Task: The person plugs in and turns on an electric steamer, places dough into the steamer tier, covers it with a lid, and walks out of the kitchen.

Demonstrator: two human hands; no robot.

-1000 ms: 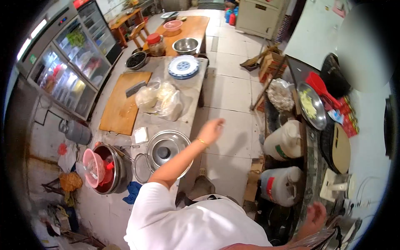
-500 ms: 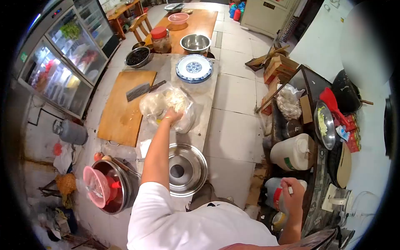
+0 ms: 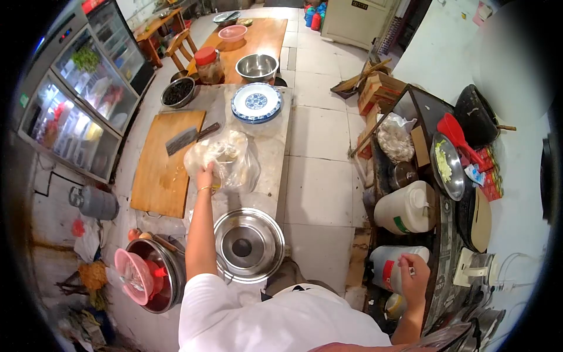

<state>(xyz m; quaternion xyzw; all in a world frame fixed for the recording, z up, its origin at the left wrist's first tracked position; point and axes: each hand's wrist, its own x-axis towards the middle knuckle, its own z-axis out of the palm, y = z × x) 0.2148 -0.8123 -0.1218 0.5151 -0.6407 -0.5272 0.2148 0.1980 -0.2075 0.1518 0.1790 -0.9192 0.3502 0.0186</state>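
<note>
On the table, a clear plastic bag (image 3: 239, 167) with pale contents sits open and crumpled. My left hand (image 3: 206, 172) reaches to its near left side, fingers closed on the thin plastic; the fingertips are partly hidden. Just beyond lies a cleaver (image 3: 186, 139), its blade over the wooden cutting board (image 3: 158, 176). Below the bag is a steel pot with a lid (image 3: 264, 226). Off to the right, my right hand (image 3: 414, 277) is held up with curled fingers, a small pale thing showing at them that I cannot make out. Behind it stands a plastic jug with a red label (image 3: 381, 264).
Blue-patterned plates (image 3: 257, 102), a steel bowl (image 3: 257, 67) and a bowl of dark food (image 3: 177, 92) are farther up the table. A pink basin (image 3: 134, 270) rests in a large pot at lower left. A plate of chopped food (image 3: 448, 170) stands on the right-hand shelf.
My left hand has moved left, from the bag's middle to its left side, and the bag's opening has shifted shape. My right hand stays raised, turned slightly. The whole view has tilted a little.
</note>
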